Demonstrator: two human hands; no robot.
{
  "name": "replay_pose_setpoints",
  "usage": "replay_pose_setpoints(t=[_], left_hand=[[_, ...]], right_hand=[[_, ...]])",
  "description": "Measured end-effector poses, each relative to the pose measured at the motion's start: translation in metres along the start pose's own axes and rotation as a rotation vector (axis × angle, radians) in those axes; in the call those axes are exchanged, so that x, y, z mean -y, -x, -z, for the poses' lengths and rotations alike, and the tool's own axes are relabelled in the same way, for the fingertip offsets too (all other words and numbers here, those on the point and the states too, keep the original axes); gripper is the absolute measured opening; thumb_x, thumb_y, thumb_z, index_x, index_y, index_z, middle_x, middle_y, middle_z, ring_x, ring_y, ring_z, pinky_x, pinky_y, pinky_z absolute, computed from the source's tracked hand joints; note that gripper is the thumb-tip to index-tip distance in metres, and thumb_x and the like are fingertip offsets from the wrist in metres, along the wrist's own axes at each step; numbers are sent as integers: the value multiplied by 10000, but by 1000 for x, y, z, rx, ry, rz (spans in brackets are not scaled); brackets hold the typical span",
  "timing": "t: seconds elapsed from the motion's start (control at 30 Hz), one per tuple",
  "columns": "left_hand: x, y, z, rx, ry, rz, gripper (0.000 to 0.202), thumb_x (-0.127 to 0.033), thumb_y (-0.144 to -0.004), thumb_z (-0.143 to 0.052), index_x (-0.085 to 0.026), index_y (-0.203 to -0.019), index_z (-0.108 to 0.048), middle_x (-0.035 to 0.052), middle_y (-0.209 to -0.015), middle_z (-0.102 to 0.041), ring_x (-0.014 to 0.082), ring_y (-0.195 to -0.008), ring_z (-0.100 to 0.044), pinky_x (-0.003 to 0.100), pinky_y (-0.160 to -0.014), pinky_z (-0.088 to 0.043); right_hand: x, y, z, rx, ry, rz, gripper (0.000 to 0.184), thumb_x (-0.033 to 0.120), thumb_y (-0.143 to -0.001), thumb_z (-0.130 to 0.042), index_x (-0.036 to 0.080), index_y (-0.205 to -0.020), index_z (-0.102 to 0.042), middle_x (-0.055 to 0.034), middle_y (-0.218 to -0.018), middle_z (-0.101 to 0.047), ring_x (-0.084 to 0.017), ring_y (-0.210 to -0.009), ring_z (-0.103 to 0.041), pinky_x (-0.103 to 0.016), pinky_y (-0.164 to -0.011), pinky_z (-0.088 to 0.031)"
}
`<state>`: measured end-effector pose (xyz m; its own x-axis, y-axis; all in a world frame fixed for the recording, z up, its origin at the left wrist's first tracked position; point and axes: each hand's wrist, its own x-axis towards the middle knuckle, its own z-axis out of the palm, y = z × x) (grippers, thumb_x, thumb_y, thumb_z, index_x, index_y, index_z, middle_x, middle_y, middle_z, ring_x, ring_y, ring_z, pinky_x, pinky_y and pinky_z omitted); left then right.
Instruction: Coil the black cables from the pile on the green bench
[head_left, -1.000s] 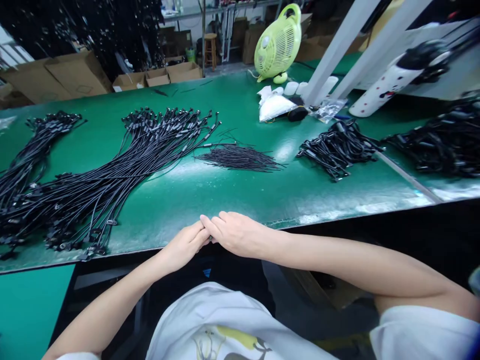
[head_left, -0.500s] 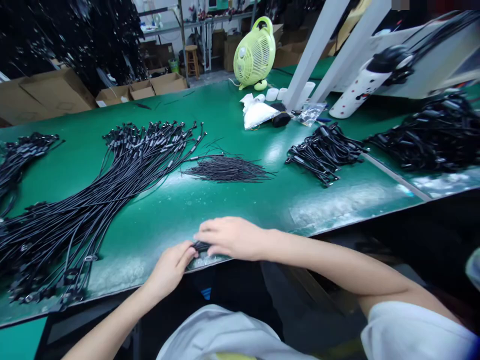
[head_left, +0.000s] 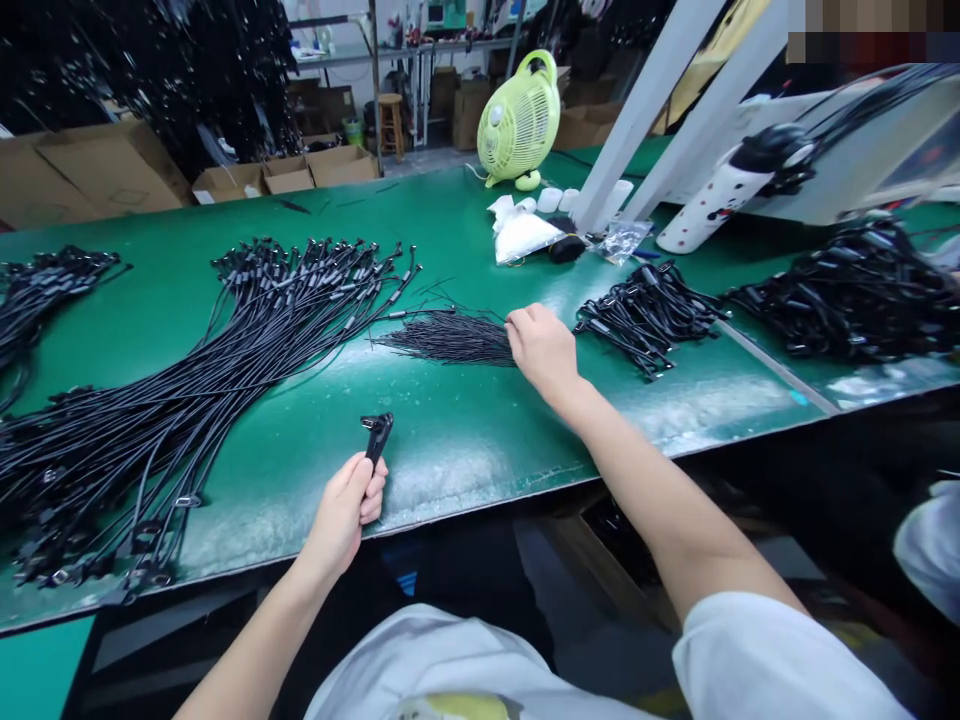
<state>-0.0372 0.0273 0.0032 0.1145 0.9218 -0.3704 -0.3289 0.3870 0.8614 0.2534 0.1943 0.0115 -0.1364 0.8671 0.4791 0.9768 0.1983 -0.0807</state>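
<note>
My left hand (head_left: 349,508) is closed around a folded black cable (head_left: 379,437), raised above the table's front edge. The cable's connector end sticks up past my thumb. My right hand (head_left: 546,350) reaches forward to a pile of thin black wire ties (head_left: 450,338). Its fingers are pinched together at the right end of that pile; the fingertips partly hide what is between them. Left of the pile lies a large spread of long black cables (head_left: 247,330) with connectors. A smaller heap of coiled black cables (head_left: 649,315) rests just right of my right hand.
The green table (head_left: 465,430) carries a bigger heap of black cables (head_left: 847,290) at right and another bunch (head_left: 52,285) at far left. Toward the back stand a green fan (head_left: 517,125), a white plastic bag (head_left: 525,235), slanted white posts (head_left: 637,110) and a white bottle (head_left: 712,200).
My hands were together at the table edge on the black cable. The left has lifted the folded cable; the right has let go and moved forward to the tie pile.
</note>
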Motion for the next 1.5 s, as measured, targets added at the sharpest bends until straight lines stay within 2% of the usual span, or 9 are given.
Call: replay_pose_setpoints(t=[0.27,0.43,0.53,0.7,0.83,1.07,1.3,1.4,1.5], left_hand=[[-5,7,-32,113,105,-82,517,-432,-836,-654,-186,-1261,-491,-87,-602,-353,20,-426,-216,150,-424,-152],[-6,12,-30,36,94,-105,407,-424,-847,-638,-161,-1137,-522,-86,-602,-363,15,-423,-228,145,-418,-163],[-5,16,-27,33,97,-117,395,-421,-853,-635,-158,-1126,-524,-86,-601,-364,13,-423,-230,144,-417,-163],[-2,16,-28,144,128,-119,499,-439,-841,-652,-180,-1243,-513,-85,-607,-355,17,-423,-230,147,-418,-167],[-4,16,-25,71,115,-208,411,-446,-836,-659,-144,-1106,-588,-76,-609,-355,16,-437,-240,150,-417,-174],[1,22,-20,120,-26,-236,346,-433,-890,-577,-161,-1101,-615,-58,-636,-383,36,-460,-255,171,-424,-206],[0,23,-14,-29,-531,-401,376,-307,-906,-486,-190,-1244,-600,72,-966,-646,157,-767,-560,257,-655,-454],[-4,24,-11,86,-597,-327,330,-256,-870,-488,-167,-1153,-633,74,-957,-653,164,-782,-559,267,-680,-453],[-3,24,-8,177,-464,-157,177,-252,-829,-501,-151,-890,-633,-17,-635,-511,97,-551,-404,219,-531,-350]], right_hand=[[96,64,17,63,-563,246,247,315,-980,-438,189,-934,-646,-48,-877,-642,-156,-802,-577,-260,-735,-412],[86,43,7,9,-180,173,258,273,-961,-453,172,-860,-669,-86,-874,-643,-202,-806,-518,-310,-703,-358],[86,41,16,-5,-212,167,252,280,-961,-456,174,-860,-661,-85,-897,-634,-200,-817,-511,-307,-708,-357],[123,80,31,225,-827,188,171,268,-937,-516,180,-849,-633,-33,-852,-634,-147,-794,-572,-257,-736,-422],[139,108,39,378,-1115,156,106,235,-907,-558,184,-870,-644,-14,-840,-642,-129,-774,-594,-246,-724,-449],[143,115,57,121,-771,356,188,213,-954,-462,181,-868,-625,-34,-799,-597,-132,-735,-543,-251,-683,-423],[149,110,68,-290,-70,932,217,102,-913,-439,139,-817,-630,-60,-803,-603,-161,-728,-508,-332,-680,-384],[146,103,76,-282,-6,1188,284,83,-910,-388,83,-1044,-639,-137,-1213,-587,-225,-1090,-513,-385,-907,-392],[145,97,87,-179,75,1285,281,98,-928,-360,87,-1007,-629,-150,-1112,-618,-227,-1010,-547,-390,-859,-404]])
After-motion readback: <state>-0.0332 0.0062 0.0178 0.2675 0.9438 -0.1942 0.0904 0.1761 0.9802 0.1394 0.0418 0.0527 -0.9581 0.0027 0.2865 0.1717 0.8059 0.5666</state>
